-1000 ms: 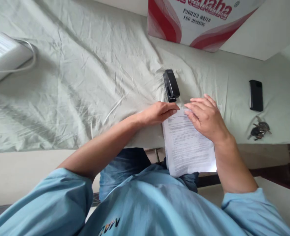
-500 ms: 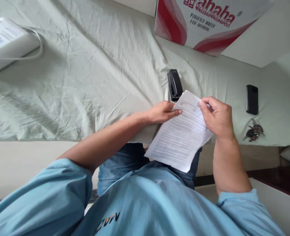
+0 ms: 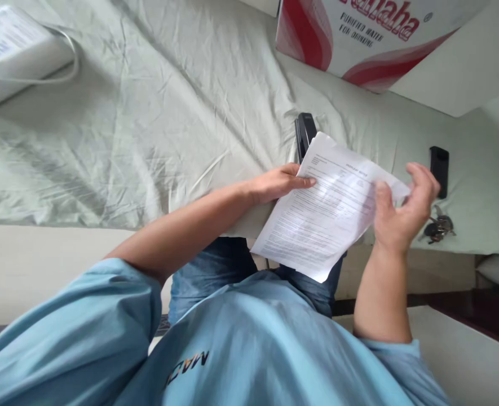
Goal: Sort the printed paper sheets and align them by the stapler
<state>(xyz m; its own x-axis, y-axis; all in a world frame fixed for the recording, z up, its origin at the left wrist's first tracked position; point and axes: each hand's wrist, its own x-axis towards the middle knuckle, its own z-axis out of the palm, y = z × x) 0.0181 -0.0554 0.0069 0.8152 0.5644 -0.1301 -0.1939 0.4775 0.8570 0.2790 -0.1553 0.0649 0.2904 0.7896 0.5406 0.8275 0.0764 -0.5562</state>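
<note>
A printed sheet of paper (image 3: 317, 211) hangs tilted over my lap and the front edge of the cloth-covered surface. My left hand (image 3: 281, 183) pinches its left edge, thumb on top and fingers behind. At the paper's right side is my right hand (image 3: 405, 208), thumb and fingers spread apart near the upper right corner. Whether its fingertips touch the paper behind that corner is hard to see. Just beyond the paper's top left corner lies a black stapler (image 3: 306, 132), its near end hidden by the sheet.
A red and white cardboard box (image 3: 367, 51) stands at the back right. On the right lie a black phone-like object (image 3: 439, 169) and a bunch of keys (image 3: 439, 226). A white box with a cable (image 3: 25, 56) sits at far left. Wrinkled pale green cloth (image 3: 181, 101) covers the surface.
My right hand has opened from its pinch and moved right. The paper's upper part has spread out flatter and now covers the stapler's near end. My left hand keeps its hold.
</note>
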